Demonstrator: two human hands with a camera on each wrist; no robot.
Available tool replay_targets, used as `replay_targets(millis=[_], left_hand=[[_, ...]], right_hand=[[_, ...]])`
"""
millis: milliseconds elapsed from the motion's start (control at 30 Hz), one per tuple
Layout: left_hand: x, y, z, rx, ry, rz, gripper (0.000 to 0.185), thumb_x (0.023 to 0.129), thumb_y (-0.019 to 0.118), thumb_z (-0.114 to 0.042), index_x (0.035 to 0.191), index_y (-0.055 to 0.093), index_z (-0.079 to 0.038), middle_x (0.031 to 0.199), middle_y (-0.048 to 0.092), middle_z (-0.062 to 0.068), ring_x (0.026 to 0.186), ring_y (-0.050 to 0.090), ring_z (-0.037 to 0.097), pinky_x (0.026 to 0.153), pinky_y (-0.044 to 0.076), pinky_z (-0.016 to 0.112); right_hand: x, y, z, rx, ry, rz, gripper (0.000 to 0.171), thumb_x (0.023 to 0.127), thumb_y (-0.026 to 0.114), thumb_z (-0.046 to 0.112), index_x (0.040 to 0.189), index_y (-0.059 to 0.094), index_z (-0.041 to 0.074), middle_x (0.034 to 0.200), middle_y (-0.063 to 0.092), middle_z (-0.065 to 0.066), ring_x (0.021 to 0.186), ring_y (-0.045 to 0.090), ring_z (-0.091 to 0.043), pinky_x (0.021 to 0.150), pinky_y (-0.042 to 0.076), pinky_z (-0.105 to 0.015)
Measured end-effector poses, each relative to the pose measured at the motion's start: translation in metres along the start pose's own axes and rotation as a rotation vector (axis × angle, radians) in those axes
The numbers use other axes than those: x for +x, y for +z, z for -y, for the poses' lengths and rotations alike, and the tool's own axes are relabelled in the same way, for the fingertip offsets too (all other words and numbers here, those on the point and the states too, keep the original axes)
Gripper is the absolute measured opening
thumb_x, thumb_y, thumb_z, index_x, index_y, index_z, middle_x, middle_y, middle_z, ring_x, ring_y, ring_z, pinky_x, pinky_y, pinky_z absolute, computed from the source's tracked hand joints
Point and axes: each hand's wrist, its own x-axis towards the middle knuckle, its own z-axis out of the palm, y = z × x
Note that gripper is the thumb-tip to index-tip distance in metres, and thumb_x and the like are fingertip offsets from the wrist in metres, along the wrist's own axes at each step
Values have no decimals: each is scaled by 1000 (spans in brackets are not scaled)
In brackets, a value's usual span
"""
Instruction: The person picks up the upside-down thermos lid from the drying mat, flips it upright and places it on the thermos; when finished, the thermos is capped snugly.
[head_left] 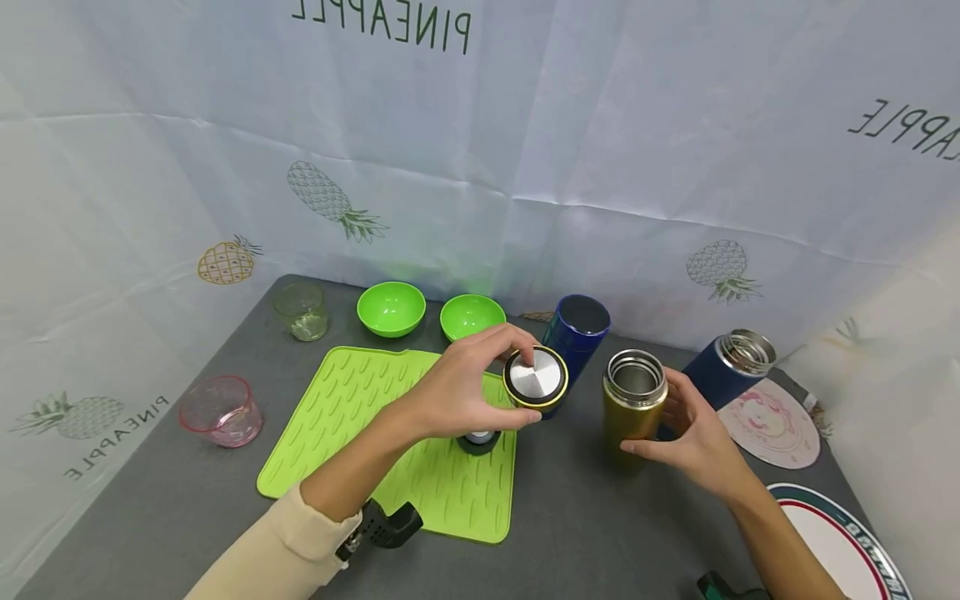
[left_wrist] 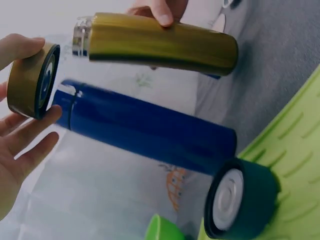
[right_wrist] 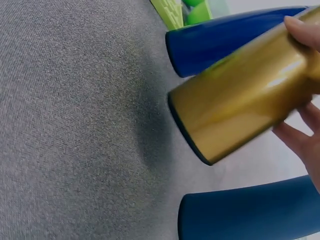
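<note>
My left hand (head_left: pixel 468 387) grips a gold lid (head_left: pixel 536 379) with a silver disc and black ring on its face. In the left wrist view, the lid's (left_wrist: pixel 27 82) dark inner side faces the bottles. My right hand (head_left: pixel 697 446) holds a gold thermos bottle (head_left: pixel 630 425) round its body, its steel mouth uncovered. The right wrist view has the bottle's base (right_wrist: pixel 192 132) over the grey table, with a shadow beside it. Between the two hands, farther back, stands a shiny blue bottle (head_left: pixel 573 342). A dark blue bottle (head_left: pixel 708 375) with an uncovered steel mouth is behind my right hand.
A dark green lid (left_wrist: pixel 255 200) sits on the lime drying mat (head_left: pixel 375 392). Two green bowls (head_left: pixel 392 310) are behind the mat. Left of it stand a pink glass (head_left: pixel 225 412) and a greenish glass (head_left: pixel 302 312). A pink-patterned disc (head_left: pixel 772 421) and a rimmed plate (head_left: pixel 828 533) lie at right.
</note>
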Motion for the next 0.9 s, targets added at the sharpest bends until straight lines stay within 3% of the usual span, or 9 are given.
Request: replay_targets(millis=[233, 467, 900], left_hand=[[15, 11, -12, 16, 84, 43, 45, 75, 89, -31, 105, 59, -17, 118, 65, -4, 107, 59, 6, 95, 51, 21], [26, 24, -20, 60, 134, 54, 48, 76, 90, -36, 107, 60, -16, 122, 66, -3, 112, 62, 7, 95, 51, 17], [33, 50, -16, 2, 27, 28, 46, 76, 90, -34, 107, 60, -18, 108, 64, -7, 95, 58, 5, 85, 51, 17]], right_hand=[[0, 1, -1, -30, 6, 95, 93, 67, 94, 4, 146, 47, 15, 129, 62, 19, 114, 64, 6, 94, 51, -10], [3, 3, -4, -11, -42, 158, 92, 69, 93, 2, 147, 45, 10, 131, 60, 23, 116, 63, 7, 96, 50, -10], [4, 5, -4, -16, -33, 190, 88, 71, 92, 4, 146, 46, 10, 131, 59, 25, 118, 60, 9, 97, 49, -9]])
